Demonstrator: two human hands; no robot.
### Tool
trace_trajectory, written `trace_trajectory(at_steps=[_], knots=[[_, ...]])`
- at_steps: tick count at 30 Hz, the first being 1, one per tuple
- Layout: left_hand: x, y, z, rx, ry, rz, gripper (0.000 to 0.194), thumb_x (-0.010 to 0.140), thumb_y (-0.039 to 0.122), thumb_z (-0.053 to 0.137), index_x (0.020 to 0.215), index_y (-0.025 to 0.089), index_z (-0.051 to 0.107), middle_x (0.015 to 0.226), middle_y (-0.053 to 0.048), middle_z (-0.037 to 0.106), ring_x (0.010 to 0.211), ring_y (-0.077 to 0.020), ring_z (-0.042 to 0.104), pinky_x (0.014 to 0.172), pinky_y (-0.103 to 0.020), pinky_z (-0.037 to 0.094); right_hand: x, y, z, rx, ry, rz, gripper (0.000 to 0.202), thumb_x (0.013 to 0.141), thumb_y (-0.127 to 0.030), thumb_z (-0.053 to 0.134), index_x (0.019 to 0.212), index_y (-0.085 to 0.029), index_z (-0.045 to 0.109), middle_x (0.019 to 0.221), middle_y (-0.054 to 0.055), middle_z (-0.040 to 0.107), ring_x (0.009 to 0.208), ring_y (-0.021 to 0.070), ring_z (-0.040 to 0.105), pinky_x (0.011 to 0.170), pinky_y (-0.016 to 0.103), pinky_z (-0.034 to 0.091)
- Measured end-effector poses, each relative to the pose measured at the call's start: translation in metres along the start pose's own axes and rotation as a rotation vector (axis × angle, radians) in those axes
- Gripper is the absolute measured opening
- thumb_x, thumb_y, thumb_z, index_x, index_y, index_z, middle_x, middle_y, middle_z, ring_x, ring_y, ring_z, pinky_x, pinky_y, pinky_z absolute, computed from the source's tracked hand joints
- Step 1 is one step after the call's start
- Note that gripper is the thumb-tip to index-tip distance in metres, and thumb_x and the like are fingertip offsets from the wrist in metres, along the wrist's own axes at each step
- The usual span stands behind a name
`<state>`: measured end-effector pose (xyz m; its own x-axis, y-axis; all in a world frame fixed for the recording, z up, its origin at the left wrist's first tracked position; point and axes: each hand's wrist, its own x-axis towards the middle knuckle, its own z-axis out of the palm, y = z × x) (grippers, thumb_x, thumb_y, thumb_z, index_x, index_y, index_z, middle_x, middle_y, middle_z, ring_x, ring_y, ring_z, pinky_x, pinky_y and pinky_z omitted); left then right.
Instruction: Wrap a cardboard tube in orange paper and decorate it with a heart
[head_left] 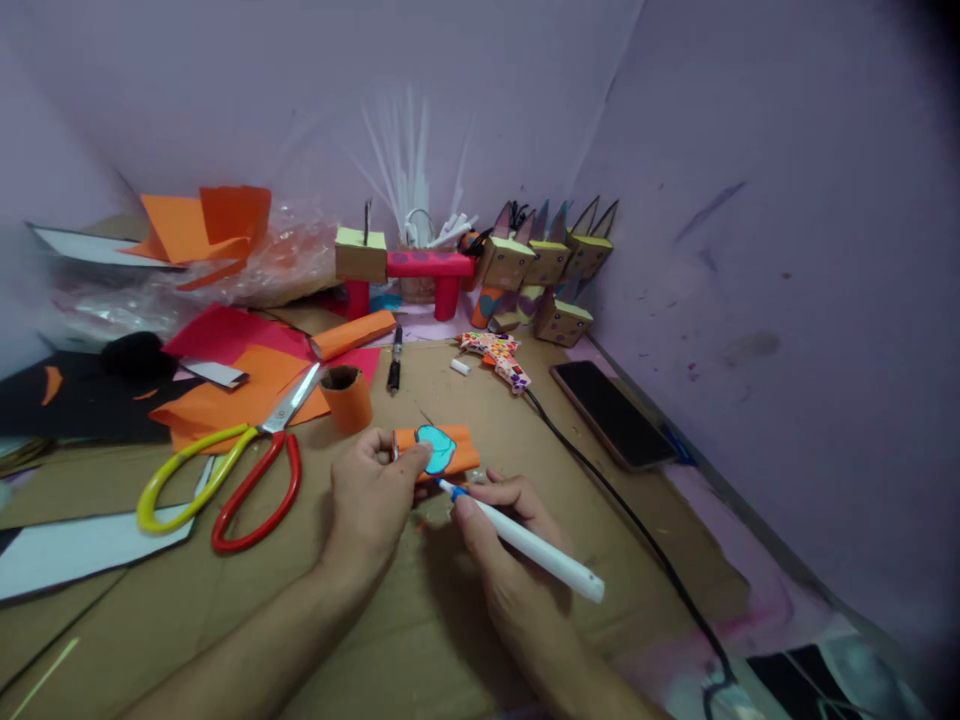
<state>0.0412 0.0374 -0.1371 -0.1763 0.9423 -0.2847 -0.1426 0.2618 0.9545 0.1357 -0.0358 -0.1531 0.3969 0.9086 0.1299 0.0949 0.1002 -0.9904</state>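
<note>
My left hand (379, 490) grips an orange paper tube (466, 450) from its left side, thumb pressed on top. On the tube's face is a turquoise heart-like shape (442, 440) with a dark outline. In my right hand (510, 550) is a white marker (540, 545) with a blue collar. Its tip is at the tube's lower edge, just below the turquoise shape; whether it touches cannot be made out. A white marker cap (460, 368) lies on the cardboard beyond the tube. Behind my left hand stands a short orange tube (347, 400), open end up.
Scissors (281, 415) with yellow and red handles lie left. A patterned glue gun (499, 352), its black cord (622, 500) and a phone (611, 412) lie right. Cardboard animal heads (510, 262) and a pink tube body (431, 264) stand behind. Orange paper (232, 390) and a black pen (396, 360) lie around.
</note>
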Motion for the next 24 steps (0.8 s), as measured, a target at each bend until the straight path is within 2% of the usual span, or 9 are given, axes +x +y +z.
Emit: trace_trajectory(at_steps=[5,14,24], knots=[[-0.0005,0.0000,0.0011,-0.006,0.004,0.015,0.018,0.053,0.021,0.069,0.058,0.015,0.053,0.044,0.006,0.057,0.038,-0.0095,0.054,0.037,-0.019,0.048,-0.0006,0.0035,0.0001,0.037,-0.034,0.010,0.009,0.078,-0.029,0.061,0.076,-0.020,0.060,0.072,0.000,0.062,0.058,0.0107,0.057,0.052,0.021,0.044],[-0.0002,-0.0003,-0.0006,-0.014,-0.001,0.021,0.019,0.051,0.021,0.069,0.056,0.015,0.051,0.044,0.006,0.056,0.039,-0.0098,0.053,0.038,-0.020,0.048,0.0007,0.0062,-0.0002,-0.046,-0.042,-0.025,0.009,0.078,-0.029,0.060,0.076,-0.021,0.061,0.071,0.000,0.060,0.062,0.0129,0.057,0.057,0.025,0.044],[0.0004,0.0000,0.0008,-0.020,-0.004,0.017,0.018,0.051,0.021,0.069,0.057,0.015,0.053,0.044,0.005,0.058,0.040,-0.0110,0.055,0.038,-0.020,0.048,0.0009,0.0077,-0.0002,-0.039,-0.053,-0.011,0.008,0.078,-0.029,0.060,0.077,-0.021,0.061,0.073,0.000,0.061,0.060,0.0124,0.056,0.055,0.024,0.044]])
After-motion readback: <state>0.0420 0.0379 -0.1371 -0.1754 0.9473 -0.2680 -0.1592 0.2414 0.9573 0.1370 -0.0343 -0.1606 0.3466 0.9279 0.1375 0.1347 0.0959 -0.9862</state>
